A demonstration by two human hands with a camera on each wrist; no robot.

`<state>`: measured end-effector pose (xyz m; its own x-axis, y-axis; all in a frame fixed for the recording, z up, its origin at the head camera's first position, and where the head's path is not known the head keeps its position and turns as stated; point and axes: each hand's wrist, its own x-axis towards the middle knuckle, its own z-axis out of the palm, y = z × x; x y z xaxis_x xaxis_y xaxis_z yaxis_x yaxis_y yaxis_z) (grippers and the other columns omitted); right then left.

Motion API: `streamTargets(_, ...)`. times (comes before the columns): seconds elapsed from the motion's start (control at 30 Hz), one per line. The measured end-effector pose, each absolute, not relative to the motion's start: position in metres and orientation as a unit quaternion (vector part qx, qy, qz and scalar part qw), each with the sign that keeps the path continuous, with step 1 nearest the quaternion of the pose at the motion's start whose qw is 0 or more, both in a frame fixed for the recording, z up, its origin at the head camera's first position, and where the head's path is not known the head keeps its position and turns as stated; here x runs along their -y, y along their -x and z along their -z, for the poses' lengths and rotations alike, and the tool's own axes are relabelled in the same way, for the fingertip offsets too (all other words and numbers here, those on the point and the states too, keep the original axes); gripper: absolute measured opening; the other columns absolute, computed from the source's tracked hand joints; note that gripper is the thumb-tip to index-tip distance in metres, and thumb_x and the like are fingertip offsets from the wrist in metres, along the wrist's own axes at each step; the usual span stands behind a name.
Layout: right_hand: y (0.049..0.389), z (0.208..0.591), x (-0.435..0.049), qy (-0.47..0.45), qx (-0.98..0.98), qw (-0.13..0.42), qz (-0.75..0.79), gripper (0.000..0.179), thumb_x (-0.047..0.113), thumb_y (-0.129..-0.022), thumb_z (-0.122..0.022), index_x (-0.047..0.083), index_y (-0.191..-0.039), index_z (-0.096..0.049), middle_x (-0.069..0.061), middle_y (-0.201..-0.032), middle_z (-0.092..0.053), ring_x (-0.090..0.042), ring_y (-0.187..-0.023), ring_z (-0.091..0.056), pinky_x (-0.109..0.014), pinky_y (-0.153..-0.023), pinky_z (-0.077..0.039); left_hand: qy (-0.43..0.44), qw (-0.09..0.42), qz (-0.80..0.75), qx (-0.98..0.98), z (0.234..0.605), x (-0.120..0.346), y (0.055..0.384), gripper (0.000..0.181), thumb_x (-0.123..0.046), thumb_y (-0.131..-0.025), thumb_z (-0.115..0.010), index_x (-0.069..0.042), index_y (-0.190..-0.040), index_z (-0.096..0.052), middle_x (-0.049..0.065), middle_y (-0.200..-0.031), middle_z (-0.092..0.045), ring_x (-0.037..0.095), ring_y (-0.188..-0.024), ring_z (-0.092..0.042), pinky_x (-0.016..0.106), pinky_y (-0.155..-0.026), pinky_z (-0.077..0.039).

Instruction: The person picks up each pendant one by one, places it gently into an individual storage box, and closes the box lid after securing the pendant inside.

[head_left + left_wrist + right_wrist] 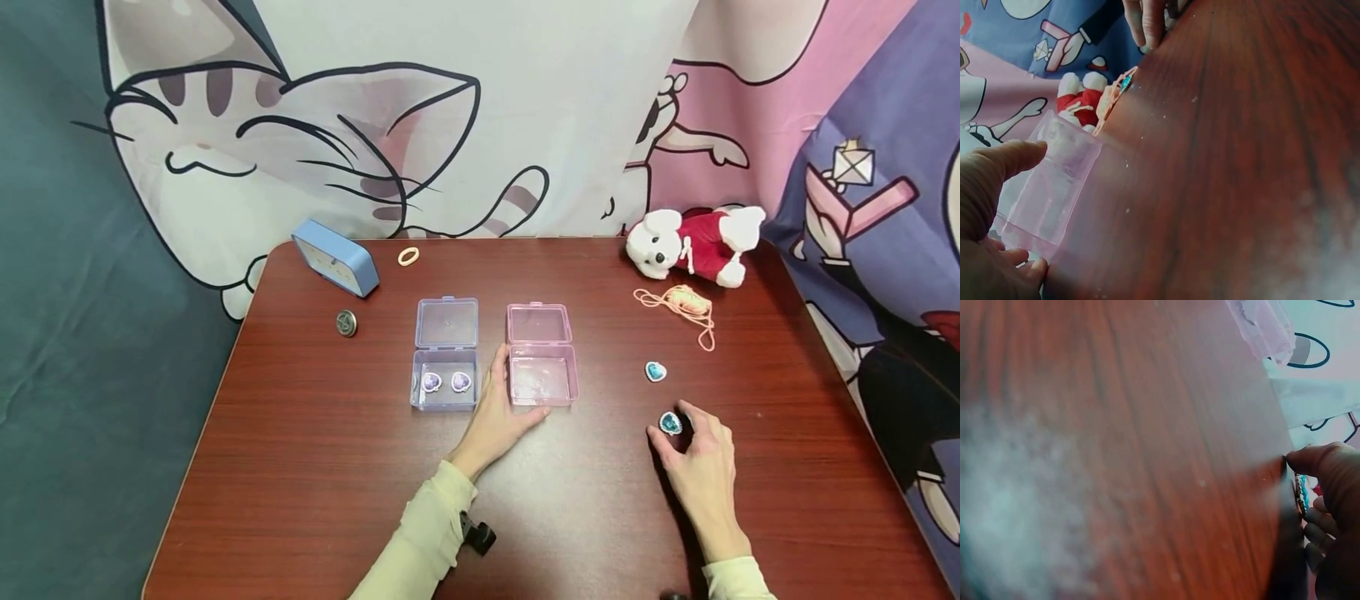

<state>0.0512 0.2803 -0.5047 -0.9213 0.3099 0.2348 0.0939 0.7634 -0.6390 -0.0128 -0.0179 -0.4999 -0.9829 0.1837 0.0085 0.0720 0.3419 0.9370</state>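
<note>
A see-through pink box point(542, 379) with its lid raised stands mid-table. My left hand point(498, 425) touches its left side with straight fingers, the thumb stretched along its front edge. In the left wrist view the thumb point(1019, 156) lies across the near face of the box. On the right, a teal heart-shaped gem point(670, 423) with a sparkly rim lies between the spread thumb and forefinger of my right hand point(701, 467); the fingertips look apart from it. A lighter blue heart gem point(656, 372) lies just beyond.
Left of the pink box, an open purple box point(444, 403) holds two purple heart gems. Farther out are a blue clock point(335, 257), a round metal piece point(347, 323), a cream ring point(408, 256), a peach cord bundle point(686, 304) and a white plush toy point(701, 243) in red.
</note>
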Motion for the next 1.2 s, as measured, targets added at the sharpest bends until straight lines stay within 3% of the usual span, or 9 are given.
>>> streamTargets(0.17, -0.0505, 0.5084, -0.2807, 0.103, 0.919, 0.185, -0.332, 0.052, 0.010, -0.080, -0.088, -0.003, -0.127, -0.068, -0.028, -0.121, -0.067, -0.050, -0.113, -0.053, -0.063, -0.089, -0.040, -0.070, 0.048, -0.566, -0.820, 0.5020, 0.0179, 0.0145, 0.116, -0.027, -0.083, -0.089, -0.008, -0.168, -0.014, 0.020, -0.165, -0.036, 0.034, -0.145, -0.045, 0.052, -0.121, -0.037)
streamTargets(1.2, -0.0493, 0.5100, -0.2791, 0.064, 0.912, 0.241, -0.326, 0.036, 0.001, -0.078, -0.085, -0.006, -0.111, -0.074, -0.028, -0.102, -0.072, -0.050, -0.099, -0.059, -0.058, -0.083, -0.042, -0.064, 0.035, -0.550, -0.832, 0.5058, 0.0173, 0.0138, 0.104, -0.027, -0.086, -0.087, -0.014, -0.167, -0.023, 0.016, -0.154, -0.047, 0.029, -0.133, -0.049, 0.051, -0.113, -0.044)
